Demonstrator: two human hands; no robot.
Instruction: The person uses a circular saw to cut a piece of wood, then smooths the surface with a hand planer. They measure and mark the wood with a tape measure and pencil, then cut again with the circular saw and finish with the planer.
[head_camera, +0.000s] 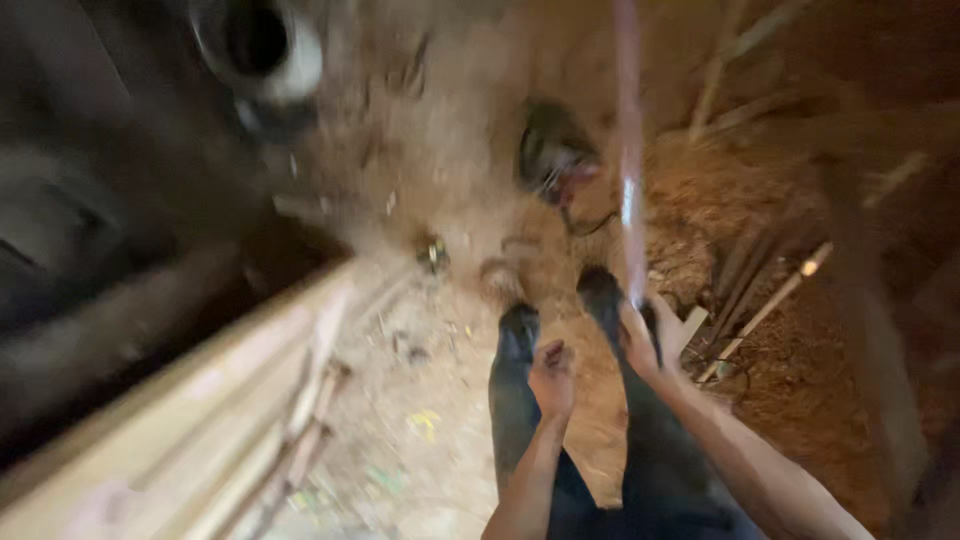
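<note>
Low in the frame's centre, the left hand (552, 375) is curled into a loose fist, apparently empty. Just right of it, the right hand (640, 345) grips a thin pale rod (628, 150) that rises blurred toward the top edge, above the dirt floor (440, 200).

we see a pale pinkish rod (629, 150) rising from the right hand (640, 345), dark trousers (515, 400) under the left hand (552, 378), reddish-brown earth (800, 330) right of the grip, and light beige planks (200, 430) far to its left.
</note>
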